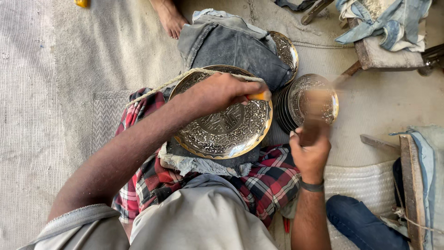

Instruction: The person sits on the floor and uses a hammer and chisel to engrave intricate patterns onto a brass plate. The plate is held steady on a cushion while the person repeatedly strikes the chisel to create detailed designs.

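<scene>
An engraved metal plate [222, 125] is propped on the lap. The left hand [222, 92] is closed around an orange-tipped tool [259, 96] near its right rim; the right hand [310, 150] grips a blurred mallet [314, 111] raised just beside the rim, over stacked plates [296, 99].

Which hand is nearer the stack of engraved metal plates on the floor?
Right. The right hand grips a blurred wooden mallet just in front of the stack of engraved metal plates; the left hand rests on the large engraved plate beside it.

The round engraved brass plate [222, 125] lies tilted on my lap over grey cloth. I hold a yellow-tipped chisel [259, 96] against its upper right rim and grip a blurred wooden mallet [314, 111].
</scene>
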